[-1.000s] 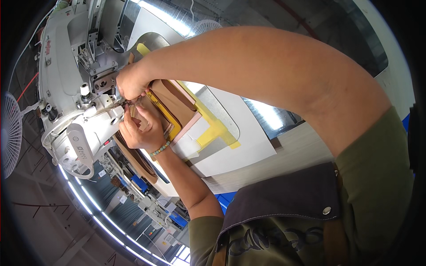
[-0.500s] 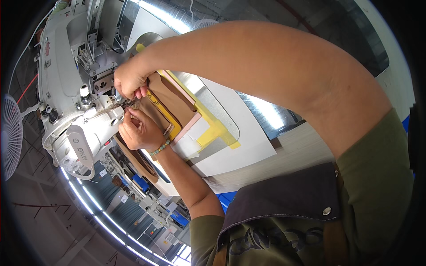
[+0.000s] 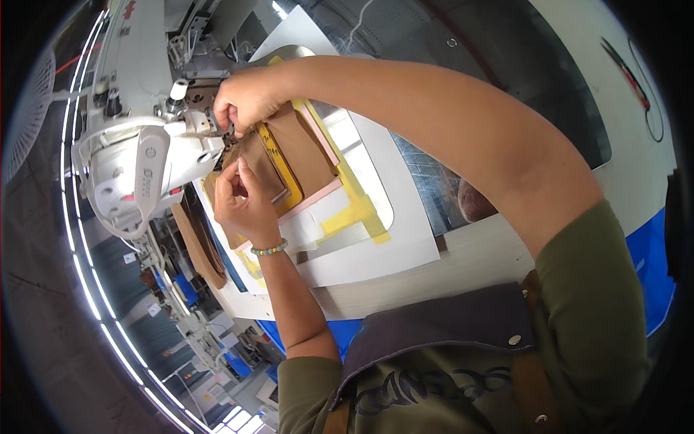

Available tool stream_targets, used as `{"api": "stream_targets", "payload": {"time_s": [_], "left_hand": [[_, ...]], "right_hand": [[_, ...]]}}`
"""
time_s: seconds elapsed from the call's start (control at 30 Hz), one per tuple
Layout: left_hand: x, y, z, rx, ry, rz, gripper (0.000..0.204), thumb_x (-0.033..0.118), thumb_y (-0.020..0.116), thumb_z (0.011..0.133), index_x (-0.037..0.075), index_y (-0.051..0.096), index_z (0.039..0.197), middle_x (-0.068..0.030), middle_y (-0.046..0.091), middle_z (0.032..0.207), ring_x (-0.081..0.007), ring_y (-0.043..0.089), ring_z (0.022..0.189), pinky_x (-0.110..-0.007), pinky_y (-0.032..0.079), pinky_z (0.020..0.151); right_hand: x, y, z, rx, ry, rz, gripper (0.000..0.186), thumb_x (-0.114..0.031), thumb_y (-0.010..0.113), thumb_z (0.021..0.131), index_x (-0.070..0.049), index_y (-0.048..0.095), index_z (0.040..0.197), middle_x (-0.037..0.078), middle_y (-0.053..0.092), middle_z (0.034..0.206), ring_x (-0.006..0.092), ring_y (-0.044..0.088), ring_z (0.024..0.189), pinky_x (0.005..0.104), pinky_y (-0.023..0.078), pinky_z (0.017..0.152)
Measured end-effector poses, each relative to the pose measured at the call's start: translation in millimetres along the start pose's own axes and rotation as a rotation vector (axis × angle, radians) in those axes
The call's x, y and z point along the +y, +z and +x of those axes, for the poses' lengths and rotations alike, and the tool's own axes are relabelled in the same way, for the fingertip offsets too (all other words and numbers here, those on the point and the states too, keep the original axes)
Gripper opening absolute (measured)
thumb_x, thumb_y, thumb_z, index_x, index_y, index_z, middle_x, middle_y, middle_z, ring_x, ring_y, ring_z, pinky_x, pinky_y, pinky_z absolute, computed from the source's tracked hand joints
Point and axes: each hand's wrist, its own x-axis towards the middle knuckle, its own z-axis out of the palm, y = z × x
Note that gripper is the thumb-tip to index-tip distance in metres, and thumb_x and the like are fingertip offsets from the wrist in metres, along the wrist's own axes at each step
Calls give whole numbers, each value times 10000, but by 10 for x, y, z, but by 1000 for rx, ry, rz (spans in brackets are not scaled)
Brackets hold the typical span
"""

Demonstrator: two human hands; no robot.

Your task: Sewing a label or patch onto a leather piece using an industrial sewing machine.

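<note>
My left hand point(image 3: 246, 202), with a beaded bracelet on its wrist, is raised over brown panels point(image 3: 311, 155) beside the sewing machine's head point(image 3: 119, 163). Its thumb and forefinger are drawn together; whatever lies between them is too small to name. My right hand point(image 3: 249, 100) reaches across from the far side, fingers curled down close to the needle area, where the fingertips are partly hidden. Between the hands, a yellow strip point(image 3: 284, 166) with dark marks runs along the brown panels. Pink edging and yellow tape point(image 3: 363, 210) border them on a flat template.
A white sheet point(image 3: 408, 239) lies under the template, on a shiny metal surface point(image 3: 423, 181). A white paddle-shaped device point(image 3: 150, 173) hangs on the machine. Brown pieces point(image 3: 199, 246) rest at the near left. Red-handled snips point(image 3: 636, 87) lie far right. A fan point(image 3: 32, 116) stands left.
The whole view has shifted, so the machine sits further right. My left hand has drawn back from the needle area, toward me. My right hand stays by the needle.
</note>
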Motion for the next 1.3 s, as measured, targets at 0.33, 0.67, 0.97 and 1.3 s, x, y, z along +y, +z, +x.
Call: {"api": "stream_targets", "payload": {"time_s": [0.33,0.67,0.97,1.3], "left_hand": [[79,-268,-48,-105,-26,-31,56,60,731,938,6,730,925,-32,661,749,-81,576,613,-242,468,581],[17,-287,-76,-85,-102,-156,84,94,739,938,14,738,914,-32,672,750,-87,593,628,-239,467,589],[-35,-358,-35,-121,-110,-166,122,134,735,936,14,737,917,-49,668,724,-106,599,606,-263,468,584],[-9,-425,65,-230,-220,-410,168,188,730,966,21,749,951,60,601,707,-17,485,620,-209,398,564]], "right_hand": [[53,281,-10,117,-11,92,309,-260,818,824,-79,762,1069,74,765,943,192,715,865,341,545,775],[-106,283,-107,164,-71,-289,171,-154,682,851,-57,761,967,110,750,941,304,710,881,392,550,784],[-801,-453,-721,95,-40,-1042,168,-238,654,870,-90,731,888,130,715,912,337,707,906,444,561,791],[-890,-2217,-3053,622,75,-1962,199,-252,654,928,-85,760,908,90,745,994,306,704,985,436,549,814]]}}
